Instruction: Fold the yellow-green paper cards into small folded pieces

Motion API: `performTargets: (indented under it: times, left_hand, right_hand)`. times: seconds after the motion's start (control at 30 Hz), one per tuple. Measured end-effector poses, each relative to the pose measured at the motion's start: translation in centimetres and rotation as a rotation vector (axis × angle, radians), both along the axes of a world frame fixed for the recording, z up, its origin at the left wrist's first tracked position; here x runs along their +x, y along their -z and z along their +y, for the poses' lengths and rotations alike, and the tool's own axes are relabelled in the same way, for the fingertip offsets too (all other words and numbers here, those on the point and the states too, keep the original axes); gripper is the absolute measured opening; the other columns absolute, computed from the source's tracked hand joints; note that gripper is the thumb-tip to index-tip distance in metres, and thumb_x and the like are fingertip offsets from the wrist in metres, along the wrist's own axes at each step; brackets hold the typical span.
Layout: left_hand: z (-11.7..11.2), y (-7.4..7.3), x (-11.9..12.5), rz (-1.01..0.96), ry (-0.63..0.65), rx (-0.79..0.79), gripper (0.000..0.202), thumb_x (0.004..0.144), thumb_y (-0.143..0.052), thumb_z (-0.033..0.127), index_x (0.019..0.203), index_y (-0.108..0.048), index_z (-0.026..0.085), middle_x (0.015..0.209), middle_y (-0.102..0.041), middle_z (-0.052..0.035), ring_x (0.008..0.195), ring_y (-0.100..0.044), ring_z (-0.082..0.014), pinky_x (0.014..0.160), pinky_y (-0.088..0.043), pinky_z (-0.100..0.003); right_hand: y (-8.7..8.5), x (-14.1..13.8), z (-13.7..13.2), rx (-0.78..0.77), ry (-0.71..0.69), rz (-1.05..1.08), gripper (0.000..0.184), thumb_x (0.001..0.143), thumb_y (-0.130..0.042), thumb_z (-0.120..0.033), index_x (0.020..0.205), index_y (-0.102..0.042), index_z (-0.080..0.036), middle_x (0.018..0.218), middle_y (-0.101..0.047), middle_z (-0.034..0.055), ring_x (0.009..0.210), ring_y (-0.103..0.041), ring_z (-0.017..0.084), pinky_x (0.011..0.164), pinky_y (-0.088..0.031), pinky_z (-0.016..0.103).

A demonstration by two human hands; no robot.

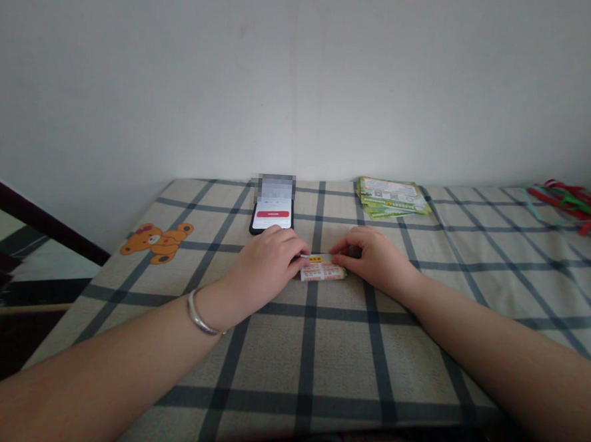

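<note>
A small printed paper (324, 272), white with orange print and a yellow strip along its top, lies folded on the checked cloth. My left hand (273, 259), with a silver bangle at the wrist, pinches its upper left edge. At the upper right corner, the fingertips of my right hand (368, 255) grip the same paper. The fingers hide both ends of its top edge. Just beyond my left hand is a phone (272, 213) with a lit screen and a red button on it.
Several green and white leaflets (394, 197) are stacked near the wall at the back right. Red and green straps or fabric (584, 212) lie at the far right. A flat bear picture (157, 242) is at the left of the tablecloth (261, 359). Dark chair parts (40, 215) stand beyond the left edge.
</note>
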State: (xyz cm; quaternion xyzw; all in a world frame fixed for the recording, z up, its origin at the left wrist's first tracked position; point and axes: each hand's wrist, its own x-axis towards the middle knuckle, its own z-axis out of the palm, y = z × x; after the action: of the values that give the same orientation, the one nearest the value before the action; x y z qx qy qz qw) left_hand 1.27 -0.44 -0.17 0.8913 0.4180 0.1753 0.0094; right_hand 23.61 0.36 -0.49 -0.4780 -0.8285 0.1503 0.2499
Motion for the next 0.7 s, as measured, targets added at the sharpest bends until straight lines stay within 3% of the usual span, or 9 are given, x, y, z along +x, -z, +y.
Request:
performTargets:
  times: [0.13, 0.27, 0.5, 0.7]
  left_hand:
    - [0.0, 0.1, 0.0, -0.020, 0.030, 0.001, 0.009, 0.088, -0.061, 0.018, 0.095, -0.066, 0.016, 0.098, -0.062, -0.0062, 0.094, -0.056, -0.0209, 0.086, -0.048, -0.037]
    - [0.0, -0.1, 0.2, 0.060, 0.117, 0.024, 0.013, 0.090, -0.056, 0.015, 0.093, -0.068, 0.017, 0.093, -0.063, -0.0049, 0.092, -0.055, -0.0204, 0.083, -0.047, -0.035]
    - [0.0, 0.0, -0.5, 0.145, 0.203, 0.101, 0.020, 0.092, -0.051, 0.012, 0.097, -0.069, 0.019, 0.094, -0.065, -0.0042, 0.093, -0.056, -0.0209, 0.082, -0.047, -0.035]
    - [-0.9, -1.2, -0.9, 0.262, 0.198, 0.073, 0.023, 0.089, -0.050, 0.011, 0.100, -0.068, 0.018, 0.094, -0.065, -0.0058, 0.090, -0.059, -0.0225, 0.079, -0.049, -0.037]
  right_hand:
    - [0.0, 0.0, -0.2, 0.119, -0.097, -0.062, 0.005, 0.083, -0.068, -0.020, 0.085, -0.073, -0.021, 0.085, -0.067, 0.0030, 0.084, -0.057, 0.018, 0.080, -0.043, 0.032]
    - [-0.2, -0.1, -0.5, 0.210, -0.237, -0.175, 0.017, 0.089, -0.058, -0.014, 0.088, -0.073, -0.023, 0.086, -0.067, 0.0037, 0.086, -0.056, 0.019, 0.080, -0.042, 0.032]
    - [-0.8, 0.4, -0.6, 0.215, -0.344, -0.196, 0.028, 0.086, -0.050, -0.007, 0.094, -0.073, -0.021, 0.093, -0.068, 0.0054, 0.088, -0.057, 0.019, 0.081, -0.045, 0.032]
    - [-1.7, 0.5, -1.1, 0.246, -0.362, -0.270, 0.023, 0.088, -0.051, -0.024, 0.094, -0.073, -0.018, 0.085, -0.068, 0.0069, 0.084, -0.058, 0.021, 0.079, -0.045, 0.035]
